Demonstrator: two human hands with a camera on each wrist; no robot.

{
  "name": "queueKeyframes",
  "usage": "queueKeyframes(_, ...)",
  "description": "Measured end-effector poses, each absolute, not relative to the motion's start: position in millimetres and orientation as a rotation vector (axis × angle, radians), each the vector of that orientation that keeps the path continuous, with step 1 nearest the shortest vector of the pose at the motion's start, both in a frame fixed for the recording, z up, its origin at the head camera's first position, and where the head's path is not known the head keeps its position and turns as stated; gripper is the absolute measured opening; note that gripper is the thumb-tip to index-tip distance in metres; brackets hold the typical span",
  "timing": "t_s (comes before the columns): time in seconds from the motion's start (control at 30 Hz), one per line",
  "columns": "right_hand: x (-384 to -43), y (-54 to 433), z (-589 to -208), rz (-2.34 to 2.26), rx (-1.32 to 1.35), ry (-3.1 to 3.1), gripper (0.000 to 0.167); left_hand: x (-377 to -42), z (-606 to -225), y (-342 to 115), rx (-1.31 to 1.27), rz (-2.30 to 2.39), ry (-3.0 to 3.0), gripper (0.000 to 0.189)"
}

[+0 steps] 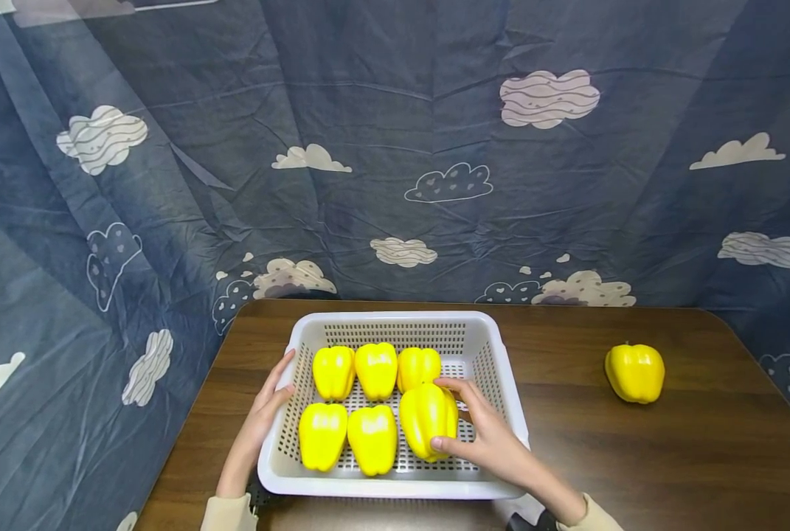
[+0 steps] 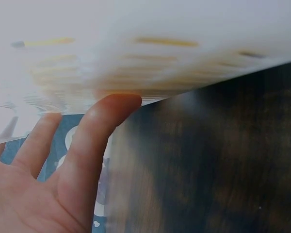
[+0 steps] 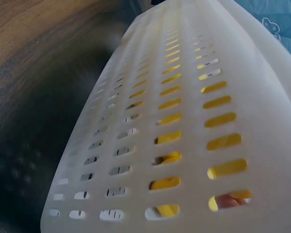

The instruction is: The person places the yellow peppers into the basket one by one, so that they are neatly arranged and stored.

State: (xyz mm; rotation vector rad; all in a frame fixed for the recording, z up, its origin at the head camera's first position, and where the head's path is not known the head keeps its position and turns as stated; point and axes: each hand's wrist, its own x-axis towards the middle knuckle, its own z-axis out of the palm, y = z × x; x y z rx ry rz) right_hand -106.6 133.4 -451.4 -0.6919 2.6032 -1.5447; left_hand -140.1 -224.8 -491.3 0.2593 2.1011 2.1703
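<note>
In the head view my right hand (image 1: 486,428) grips a yellow bell pepper (image 1: 426,422) at the front right inside a white plastic basket (image 1: 395,488), thumb on its near side and fingers at its far side. This pepper overlaps the one behind it. Three yellow bell peppers (image 1: 376,369) form the back row, and two more (image 1: 372,440) lie to the left of the held one. My left hand (image 1: 262,409) rests against the basket's left side, fingers extended; the left wrist view shows its thumb (image 2: 94,131) straight along the slotted wall (image 2: 184,53). The right wrist view hides the right hand behind the basket wall (image 3: 189,145).
One more yellow bell pepper (image 1: 635,373) sits on the brown wooden table (image 1: 567,435), well to the right of the basket. A dark blue curtain (image 1: 381,110) with cloud prints hangs behind the table and along its left side.
</note>
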Motion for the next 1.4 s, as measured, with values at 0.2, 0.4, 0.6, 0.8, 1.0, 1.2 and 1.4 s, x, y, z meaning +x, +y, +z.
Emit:
queueKeyframes(0.2, -106, 130, -451, -1.490, -0.666, 2.578, 0.072, -140, -491, -225, 0.242, 2.168, 2.099, 0.056)
queueKeyframes(0.4, -104, 127, -452, -1.441, -0.673, 2.594, 0.073, -140, -491, -225, 0.253, 2.162, 2.104, 0.056)
queueKeyframes(0.6, -103, 126, -452, -1.379, -0.652, 2.625, 0.072, -140, -491, -224, 0.234, 2.176, 2.084, 0.056)
queueKeyframes(0.8, -104, 123, -452, -1.339, -0.620, 2.630, 0.072, -140, -491, -225, 0.239, 2.174, 2.085, 0.056)
queueKeyframes(1.0, -106, 121, -454, -1.315, -0.604, 2.607, 0.072, -140, -491, -224, 0.227, 2.176, 2.078, 0.056)
queueKeyframes(1.2, -108, 121, -456, -1.293, -0.619, 2.599, 0.076, -140, -492, -224, 0.222, 2.179, 2.073, 0.055)
queueKeyframes(1.4, -111, 121, -460, -1.268, -0.685, 2.555, 0.076, -141, -493, -224, 0.213, 2.180, 2.068, 0.056)
